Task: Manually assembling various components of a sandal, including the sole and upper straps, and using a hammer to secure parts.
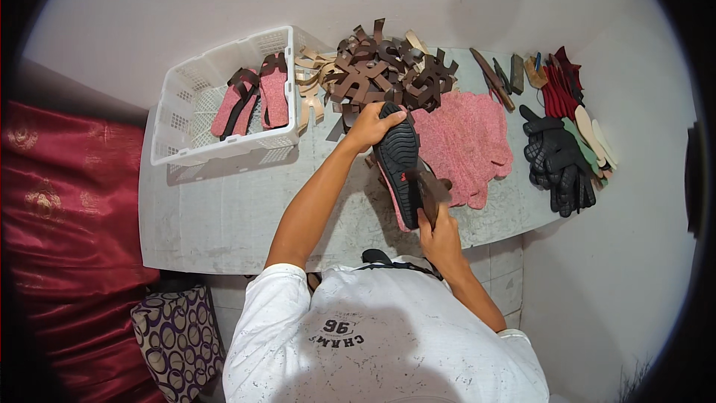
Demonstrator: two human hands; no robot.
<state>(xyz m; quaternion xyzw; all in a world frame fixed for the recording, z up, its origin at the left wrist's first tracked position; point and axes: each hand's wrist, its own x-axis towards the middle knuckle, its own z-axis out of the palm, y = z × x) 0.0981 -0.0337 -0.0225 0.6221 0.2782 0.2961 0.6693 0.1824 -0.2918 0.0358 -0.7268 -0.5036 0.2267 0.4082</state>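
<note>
My left hand (371,127) is closed round the toe end of a sandal (400,151), with the thumb on its ribbed black outsole. The sandal's sole is turned up toward me, and a pink edge shows along its side. My right hand (441,237) is wrapped round the handle of a dark hammer (432,192). The hammer's head is slightly blurred beside the sandal's sole, and I cannot tell whether they touch. Just right of the sandal lie stacked pink insoles (466,142); a heap of brown strap pieces (388,67) lies behind it.
At the left, a white plastic basket (224,153) holds two pink sandals (274,93) with brown straps. On the right lie black outsoles (556,157), red cut pieces (559,86) and several hand tools (496,78). Walls border the grey table (216,216) behind and at right.
</note>
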